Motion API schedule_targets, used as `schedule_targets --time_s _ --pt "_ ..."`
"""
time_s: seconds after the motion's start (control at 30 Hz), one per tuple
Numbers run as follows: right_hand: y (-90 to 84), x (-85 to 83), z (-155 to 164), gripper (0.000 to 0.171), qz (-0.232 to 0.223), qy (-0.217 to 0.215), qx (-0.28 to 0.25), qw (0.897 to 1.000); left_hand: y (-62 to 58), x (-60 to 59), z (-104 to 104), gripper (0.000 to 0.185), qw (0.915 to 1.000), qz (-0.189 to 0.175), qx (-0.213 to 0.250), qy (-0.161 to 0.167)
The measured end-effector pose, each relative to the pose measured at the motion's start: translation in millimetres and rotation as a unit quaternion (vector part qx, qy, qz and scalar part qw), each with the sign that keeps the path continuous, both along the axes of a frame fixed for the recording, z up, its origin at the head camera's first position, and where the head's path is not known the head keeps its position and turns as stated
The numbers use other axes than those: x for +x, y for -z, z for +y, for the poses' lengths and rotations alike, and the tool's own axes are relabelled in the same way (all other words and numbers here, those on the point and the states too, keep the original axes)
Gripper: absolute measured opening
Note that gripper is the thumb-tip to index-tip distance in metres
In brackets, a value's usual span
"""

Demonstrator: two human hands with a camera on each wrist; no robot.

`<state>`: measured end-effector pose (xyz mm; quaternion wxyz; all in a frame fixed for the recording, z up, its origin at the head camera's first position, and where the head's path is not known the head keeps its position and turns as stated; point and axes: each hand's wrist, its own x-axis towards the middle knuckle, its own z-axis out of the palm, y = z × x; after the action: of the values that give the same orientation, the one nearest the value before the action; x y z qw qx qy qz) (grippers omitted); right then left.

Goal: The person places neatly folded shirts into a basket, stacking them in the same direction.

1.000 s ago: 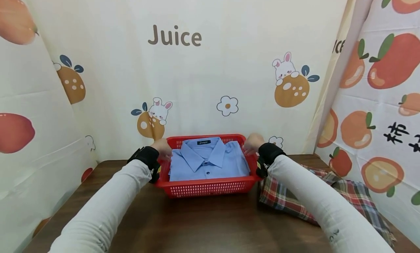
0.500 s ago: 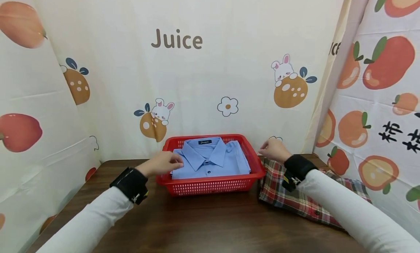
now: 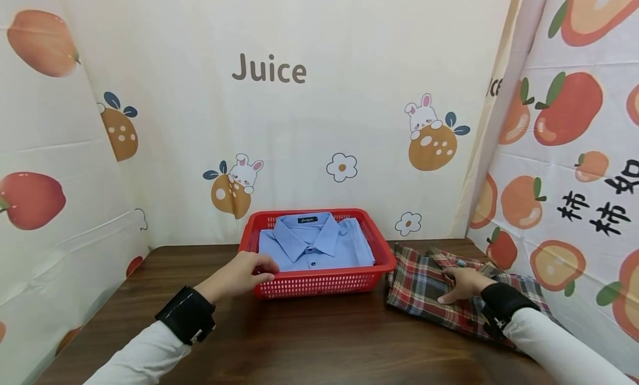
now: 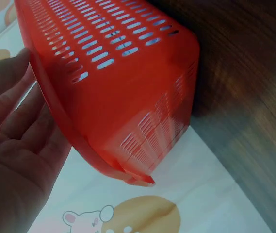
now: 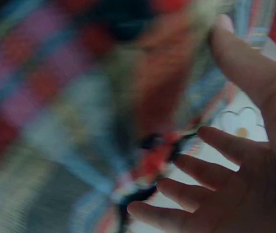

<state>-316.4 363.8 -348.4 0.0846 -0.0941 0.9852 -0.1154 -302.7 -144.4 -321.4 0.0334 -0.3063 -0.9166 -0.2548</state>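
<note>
A light blue folded shirt (image 3: 329, 249) with its collar facing up lies in the red plastic basket (image 3: 319, 285). My left hand (image 3: 244, 274) is at the basket's near left corner, fingers over the rim and thumb low in front. In the left wrist view, the thumb tip meets the rim and the loosely bent fingers pass partly behind it. To the right of the basket is a folded plaid shirt (image 3: 419, 279) in red, grey and blue. Over it my right hand (image 3: 464, 285) reaches with fingers spread; in the right wrist view they are extended right beside the blurred cloth.
The brown wooden table (image 3: 319, 340) carries both the basket and the plaid shirt. Behind it hangs a cream curtain (image 3: 299, 124) with printed rabbits and fruit. A fruit-print curtain (image 3: 574, 207) borders the right side, close to the plaid shirt.
Both hands have left the basket's sides. My right hand has moved right and down to the plaid shirt. My left hand drew back, then came to the near left corner of the basket.
</note>
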Motion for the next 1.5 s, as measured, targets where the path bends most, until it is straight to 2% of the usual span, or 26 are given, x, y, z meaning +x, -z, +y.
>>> schedule_targets --time_s 0.17,0.43,0.63,0.87,1.03,1.33,1.5 --pt "13.5 3.9 7 0.086 0.031 -0.015 -0.016 0.999 1.8 3.6 -3 0.019 0.9999 0.012 0.0 0.002" --pt "5.9 6.8 6 0.082 0.053 -0.036 -0.004 0.998 -2.1 4.9 -3 0.024 0.9995 0.03 0.005 -0.011" --pt "9.6 25.6 2 0.077 0.067 -0.067 -0.005 0.995 0.0 5.7 -1 0.024 0.9991 0.03 0.011 -0.029" --pt "19.5 57.9 -7 0.074 0.049 -0.119 -0.032 0.991 3.6 7.9 -1 0.023 0.9988 0.027 0.011 -0.039" --pt "26.4 75.2 -14 0.073 0.033 -0.147 -0.051 0.987 4.9 9.3 -2 0.024 0.9986 0.019 0.007 -0.049" --pt "30.3 87.1 -19 0.074 0.04 -0.152 -0.047 0.986 2.4 7.8 0 0.025 0.9986 0.012 0.009 -0.052" --pt "42.2 88.9 -11 0.073 0.052 -0.165 -0.047 0.984 1.7 7.2 1 0.026 0.9988 0.009 0.006 -0.048"
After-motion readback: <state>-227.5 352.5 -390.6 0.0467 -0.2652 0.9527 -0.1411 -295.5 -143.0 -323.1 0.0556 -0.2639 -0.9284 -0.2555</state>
